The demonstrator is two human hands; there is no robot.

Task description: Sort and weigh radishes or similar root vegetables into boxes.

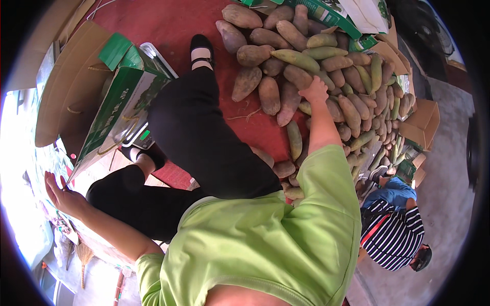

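Brown and green tubers (269, 95): heaped along the red mat's (153, 20) right edge
Right grip (314, 92): fingers over one brown tuber (297, 76) in the heap; cannot tell whether pinching
Left grip (64, 196): fingers spread, just beside the open carton's (115, 109) near corner

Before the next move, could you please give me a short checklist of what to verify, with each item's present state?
1. Right grip at the tubers: ok, resting on the pile.
2. Right grip closed on one: cannot tell, fingertips unclear.
3. Left grip free: ok, fingers spread near the box, nothing seen held.
4. Box open: ok, flaps spread.
5. Scale display lit: ok, glowing green.
6. Co-worker clear of both grips: ok, well apart.
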